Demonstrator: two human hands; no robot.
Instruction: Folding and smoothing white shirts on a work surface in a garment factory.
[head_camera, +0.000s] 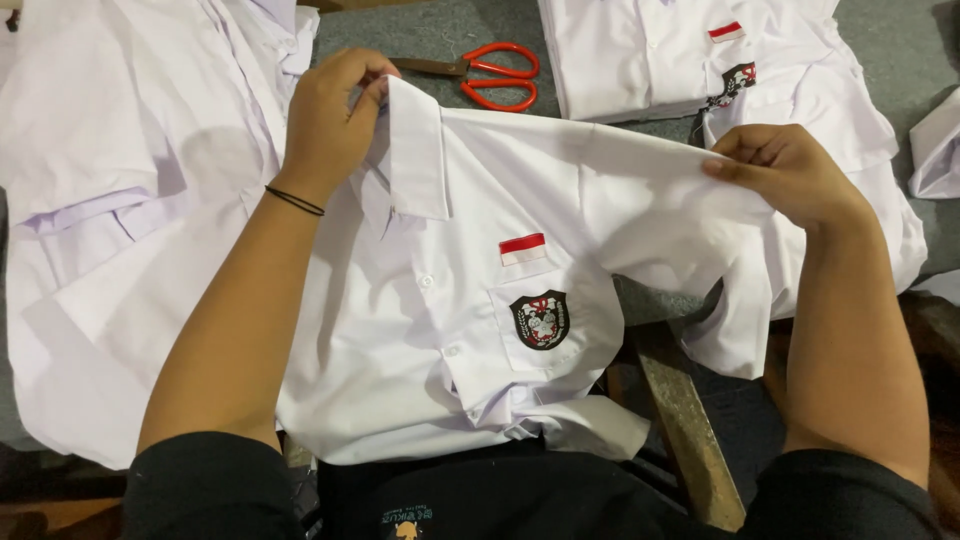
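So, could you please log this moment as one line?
left hand: grips collar | right hand: pinches sleeve shoulder | white shirt: held spread, buttoned | red scissors: on table beyond

A pair of red-handled scissors (495, 75) lies on the grey bench (420, 30) at the upper middle of the frame. A heap of white shirts (110, 200) covers the left side. A folded white shirt (680, 50) with a red-and-white patch lies at the upper right.
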